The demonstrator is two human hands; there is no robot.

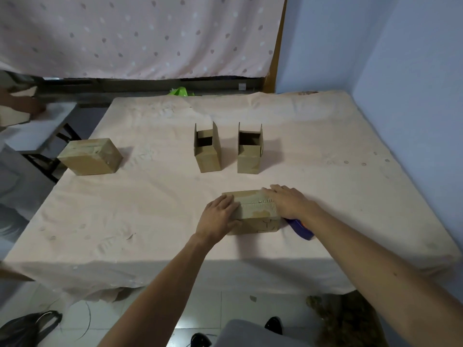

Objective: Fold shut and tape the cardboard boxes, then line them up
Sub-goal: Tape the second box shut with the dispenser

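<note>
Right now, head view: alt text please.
The left hand and right hand rest flat on a closed cardboard box on the table, a blue tape dispenser beside it. Two open boxes stand behind; another closed box sits far left.

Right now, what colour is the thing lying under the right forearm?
The thing is dark blue with a small orange spot; the head view shows it.
</note>
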